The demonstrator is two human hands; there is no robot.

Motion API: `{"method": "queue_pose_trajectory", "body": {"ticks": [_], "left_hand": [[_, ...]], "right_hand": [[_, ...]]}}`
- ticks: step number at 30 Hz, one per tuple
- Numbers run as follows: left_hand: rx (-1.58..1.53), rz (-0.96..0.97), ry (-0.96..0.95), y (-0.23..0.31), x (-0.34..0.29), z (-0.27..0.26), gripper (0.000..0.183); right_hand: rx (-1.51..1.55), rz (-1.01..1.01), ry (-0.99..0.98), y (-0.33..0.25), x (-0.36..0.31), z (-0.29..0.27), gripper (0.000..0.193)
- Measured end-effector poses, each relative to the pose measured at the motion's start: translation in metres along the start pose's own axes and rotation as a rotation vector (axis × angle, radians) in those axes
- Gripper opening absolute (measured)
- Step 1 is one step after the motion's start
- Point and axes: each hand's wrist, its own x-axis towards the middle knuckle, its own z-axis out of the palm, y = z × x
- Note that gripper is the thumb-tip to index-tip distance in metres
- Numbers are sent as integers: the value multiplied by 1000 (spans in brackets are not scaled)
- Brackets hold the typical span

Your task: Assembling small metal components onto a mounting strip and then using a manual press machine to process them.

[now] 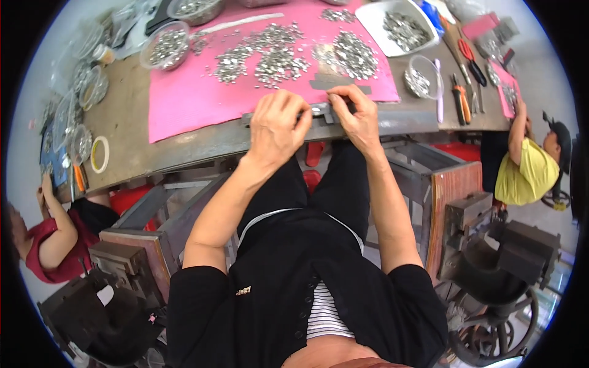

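Note:
My left hand is closed over the front edge of the bench, fingers curled, thumb toward the middle. What it may pinch is hidden beneath the fingers. To its right, my right hand has thumb and forefinger drawn together at a small grey metal fixture on the bench edge. Anything between those fingertips is too small to make out. Just beyond the hands, flat grey strips lie on a pink sheet. Small shiny metal pieces spread across the sheet in loose piles, another pile at the right.
A white tray and clear tubs hold more metal pieces. Right of the sheet lie orange-handled pliers, red-handled scissors and a lilac stick. A tape roll lies left. Two people work at either side.

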Motion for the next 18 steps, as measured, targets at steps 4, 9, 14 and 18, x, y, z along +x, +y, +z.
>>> {"method": "queue_pose_trajectory", "body": {"ticks": [4,9,14,18], "left_hand": [[-45,4,9,0,-2,-4,10],[-83,-61,14,-1,-4,-6,10],[-78,41,-1,-8,-6,-9,14],[-72,92,65,-26,1,-27,15]], "right_hand": [[13,28,-3,8,0,-4,9],[-163,-145,-75,-10,30,5,12],[-241,-312,-195,-21,87,39,10],[-332,-352,-327,-12,128,77,15]]}}
